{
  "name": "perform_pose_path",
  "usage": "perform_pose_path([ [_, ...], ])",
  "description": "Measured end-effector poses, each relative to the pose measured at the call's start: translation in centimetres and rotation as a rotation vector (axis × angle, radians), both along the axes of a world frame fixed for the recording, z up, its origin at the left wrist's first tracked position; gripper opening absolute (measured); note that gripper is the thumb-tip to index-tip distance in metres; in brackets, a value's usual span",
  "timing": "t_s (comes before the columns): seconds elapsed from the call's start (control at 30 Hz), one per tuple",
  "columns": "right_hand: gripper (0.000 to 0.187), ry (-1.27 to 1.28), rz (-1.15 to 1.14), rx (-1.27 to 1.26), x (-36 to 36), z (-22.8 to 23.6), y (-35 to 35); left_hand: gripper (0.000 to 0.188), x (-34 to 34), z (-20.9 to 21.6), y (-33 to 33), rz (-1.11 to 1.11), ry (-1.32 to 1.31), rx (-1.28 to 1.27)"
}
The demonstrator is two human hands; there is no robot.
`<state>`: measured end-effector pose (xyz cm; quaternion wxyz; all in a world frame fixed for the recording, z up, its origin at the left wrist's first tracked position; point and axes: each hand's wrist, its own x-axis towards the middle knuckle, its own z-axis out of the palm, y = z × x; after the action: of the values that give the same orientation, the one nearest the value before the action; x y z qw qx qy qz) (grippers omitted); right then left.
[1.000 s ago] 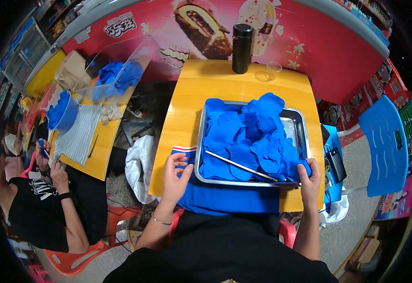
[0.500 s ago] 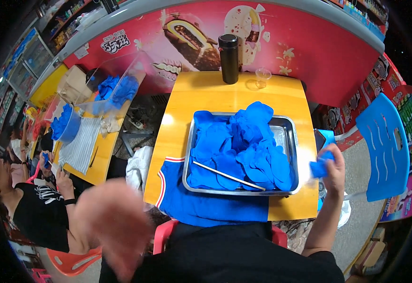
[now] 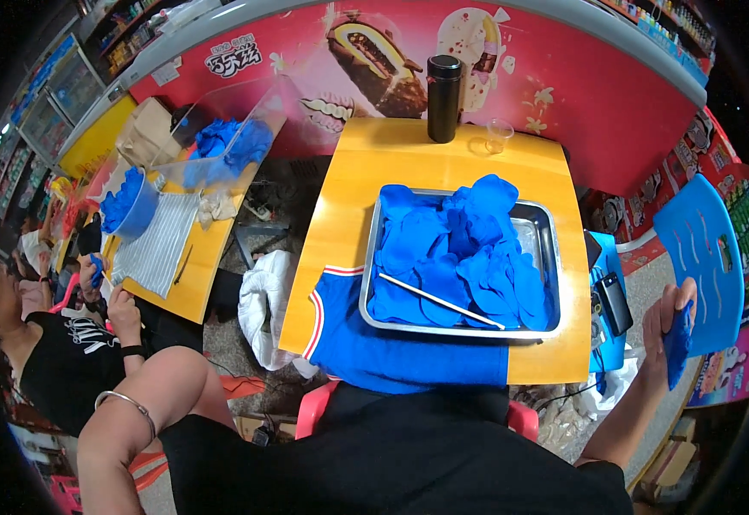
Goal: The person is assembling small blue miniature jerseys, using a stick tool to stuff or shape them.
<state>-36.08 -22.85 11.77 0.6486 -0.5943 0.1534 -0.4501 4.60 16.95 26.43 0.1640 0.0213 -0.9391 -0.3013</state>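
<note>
Evidently, the right hand [image 3: 662, 319] was closed, its fingers clamped on a thin blue piece [image 3: 678, 350]. The piece was hung downward along the outer side of the palm, and both were held up beyond the right edge of the yellow table [image 3: 348, 180], overlapping a blue chair [image 3: 702, 257] in the view. Of the left arm [image 3: 104, 468], bare skin ringed by a metal bracelet [image 3: 130, 408] was seen at lower left; since no fingers were shown, whether the left hand was open or closed could not be told.

Between the right hand and the table, a black phone [image 3: 615, 305] was laid on a blue surface [image 3: 612, 264]. Farther left, well apart from that hand, a metal tray [image 3: 555, 283] was set on the table, mostly covered by heaped blue pieces [image 3: 451, 245], with a pale stick [image 3: 439, 300] laid slantwise across them. Beneath its near side, a blue garment [image 3: 417, 360] trimmed in red and white was spread. At the far edge, a black flask [image 3: 444, 99] was stood upright near a clear cup [image 3: 499, 136]. Far left, a blue bowl [image 3: 138, 213] filled with similar pieces was placed near a seated co-worker [image 3: 65, 369].
</note>
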Motion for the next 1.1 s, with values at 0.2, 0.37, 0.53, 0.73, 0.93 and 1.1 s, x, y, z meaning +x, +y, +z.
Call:
perform_pose_path([
  [0.2,0.014,0.217,-0.015,-0.620,5.2,2.0,1.7,0.025,3.4,-2.4,-6.7,0.073,-0.376,0.617],
  [0.37,0.008,0.762,-0.357,-1.289,8.3,0.9,2.9,0.014,0.6,-11.3,-9.1,0.892,0.368,0.277],
  [0.53,0.013,-0.332,0.511,0.226,6.4,-0.3,3.7,0.013,-2.7,-20.1,-10.2,1.355,0.373,0.494],
  [0.73,0.021,0.548,-0.056,-0.426,10.2,-2.1,4.2,0.018,-5.4,-23.6,-11.9,1.374,0.444,0.633],
  [0.93,0.020,0.681,0.012,-0.753,17.3,-5.3,8.7,0.061,-7.0,-24.4,-13.5,1.167,0.780,1.028],
  [1.1,0.021,0.599,0.036,-0.776,19.7,-3.9,11.5,0.055,-8.4,-25.0,-13.8,1.179,0.775,0.898],
])
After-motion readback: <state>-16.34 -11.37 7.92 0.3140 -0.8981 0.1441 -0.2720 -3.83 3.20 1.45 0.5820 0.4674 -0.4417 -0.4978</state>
